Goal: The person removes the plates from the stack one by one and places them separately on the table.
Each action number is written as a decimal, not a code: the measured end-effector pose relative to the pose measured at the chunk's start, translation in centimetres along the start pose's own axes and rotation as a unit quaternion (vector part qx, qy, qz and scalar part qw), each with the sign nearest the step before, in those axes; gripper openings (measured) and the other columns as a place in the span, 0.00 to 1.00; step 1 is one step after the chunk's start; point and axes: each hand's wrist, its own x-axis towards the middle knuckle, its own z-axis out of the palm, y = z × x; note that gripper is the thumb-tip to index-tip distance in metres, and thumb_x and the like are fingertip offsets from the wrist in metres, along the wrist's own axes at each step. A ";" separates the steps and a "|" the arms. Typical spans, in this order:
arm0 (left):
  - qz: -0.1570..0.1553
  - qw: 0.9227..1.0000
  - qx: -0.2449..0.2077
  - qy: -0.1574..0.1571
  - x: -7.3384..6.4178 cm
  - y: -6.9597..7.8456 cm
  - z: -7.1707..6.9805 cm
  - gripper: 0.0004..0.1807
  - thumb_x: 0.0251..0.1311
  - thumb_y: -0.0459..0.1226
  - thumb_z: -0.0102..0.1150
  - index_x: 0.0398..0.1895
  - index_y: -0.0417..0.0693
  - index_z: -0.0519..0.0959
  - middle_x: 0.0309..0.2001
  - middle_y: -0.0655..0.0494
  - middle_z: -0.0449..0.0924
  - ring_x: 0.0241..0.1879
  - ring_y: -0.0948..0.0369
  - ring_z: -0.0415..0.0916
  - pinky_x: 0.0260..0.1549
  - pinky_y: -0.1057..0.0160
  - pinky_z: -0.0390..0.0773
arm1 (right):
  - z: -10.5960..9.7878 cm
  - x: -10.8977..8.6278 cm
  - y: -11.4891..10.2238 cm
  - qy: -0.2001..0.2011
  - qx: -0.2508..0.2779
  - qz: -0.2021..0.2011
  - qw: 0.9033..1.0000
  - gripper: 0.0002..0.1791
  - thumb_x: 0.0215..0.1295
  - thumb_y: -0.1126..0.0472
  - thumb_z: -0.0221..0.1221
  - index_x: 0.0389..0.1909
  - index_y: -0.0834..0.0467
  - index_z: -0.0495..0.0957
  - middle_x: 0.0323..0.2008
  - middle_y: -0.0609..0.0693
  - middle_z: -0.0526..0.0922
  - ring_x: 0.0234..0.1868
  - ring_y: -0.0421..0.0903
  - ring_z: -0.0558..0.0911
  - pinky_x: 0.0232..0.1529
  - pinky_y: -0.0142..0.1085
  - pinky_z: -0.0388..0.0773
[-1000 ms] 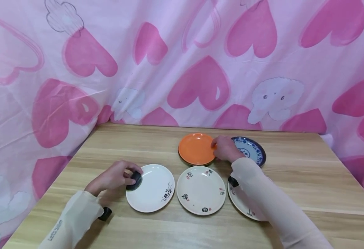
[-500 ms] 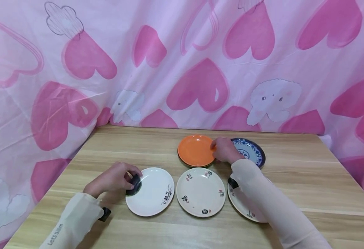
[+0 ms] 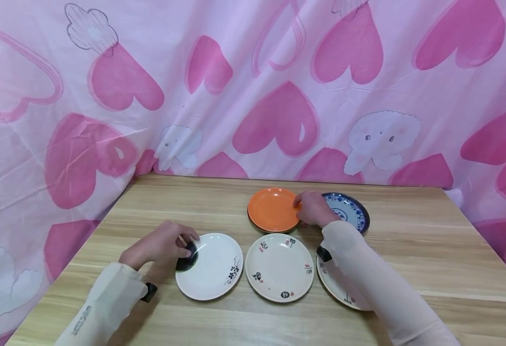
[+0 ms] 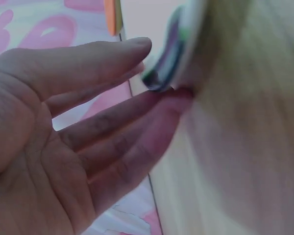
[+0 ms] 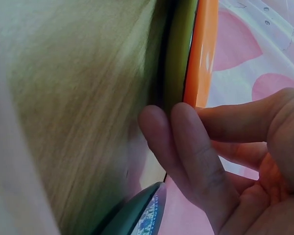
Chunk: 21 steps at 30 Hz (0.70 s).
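My left hand (image 3: 162,245) is at the left edge of a white plate (image 3: 214,264) with a dark patch and a black flower print. In the left wrist view its thumb (image 4: 132,46) lies close to the patterned rim (image 4: 164,63), and its long fingers reach below the rim; firm contact cannot be made out. My right hand (image 3: 314,207) pinches the right edge of an orange plate (image 3: 272,209). Its fingertips (image 5: 186,115) sit at the rim in the right wrist view, where a yellow-green plate (image 5: 179,58) lies directly under the orange one.
A cream plate (image 3: 279,269) with small prints stands in the front middle. Beside it a similar plate (image 3: 337,283) is partly covered by the right sleeve (image 3: 374,274). A blue-patterned plate (image 3: 354,211) lies behind the right hand. A pink heart curtain (image 3: 274,120) closes the back.
The left hand has shifted slightly up and right at the white plate's rim, its thumb a little over the dark patch. The right hand and the plates keep their places.
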 end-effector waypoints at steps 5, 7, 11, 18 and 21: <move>-0.009 1.000 0.000 0.011 1.3 1.1 -0.8 0.18 0.56 0.30 0.70 0.51 0.40 0.83 0.43 0.45 0.87 0.42 0.55 0.87 0.43 0.57 0.87 | -0.2 -0.2 -0.1 0.000 0.000 0.004 1.000 0.26 0.61 0.72 0.63 0.62 0.58 0.77 0.58 0.64 0.76 0.27 0.47 0.81 0.29 0.28 0.81; 0.004 1.000 -0.004 0.020 2.0 1.5 -1.0 0.18 0.58 0.31 0.68 0.52 0.37 0.82 0.45 0.42 0.87 0.43 0.53 0.87 0.43 0.57 0.87 | -0.3 -0.2 -0.1 0.002 0.004 0.008 1.000 0.29 0.62 0.72 0.63 0.65 0.57 0.75 0.59 0.64 0.75 0.25 0.47 0.82 0.28 0.28 0.80; 0.023 0.999 -0.016 0.029 3.4 2.3 -1.2 0.17 0.61 0.31 0.65 0.53 0.34 0.81 0.45 0.40 0.87 0.43 0.53 0.88 0.43 0.58 0.87 | -0.5 -0.3 -0.2 0.007 0.015 0.019 1.000 0.35 0.61 0.74 0.63 0.71 0.57 0.69 0.56 0.64 0.79 0.23 0.47 0.83 0.27 0.29 0.82; 0.007 0.998 -0.024 0.050 6.1 3.5 -1.0 0.19 0.64 0.37 0.63 0.54 0.34 0.80 0.45 0.45 0.88 0.47 0.53 0.85 0.48 0.55 0.85 | -0.9 0.1 -0.1 0.002 -0.004 0.019 1.000 0.32 0.64 0.70 0.62 0.69 0.65 0.68 0.39 0.59 0.84 0.25 0.45 0.85 0.41 0.37 0.87; -0.010 0.998 -0.033 0.060 7.3 4.1 -0.9 0.20 0.65 0.39 0.62 0.55 0.34 0.80 0.47 0.44 0.87 0.49 0.52 0.84 0.52 0.53 0.83 | -1.0 0.2 0.1 -0.006 -0.012 0.021 1.000 0.27 0.64 0.68 0.62 0.64 0.67 0.72 0.38 0.58 0.84 0.26 0.45 0.84 0.50 0.42 0.86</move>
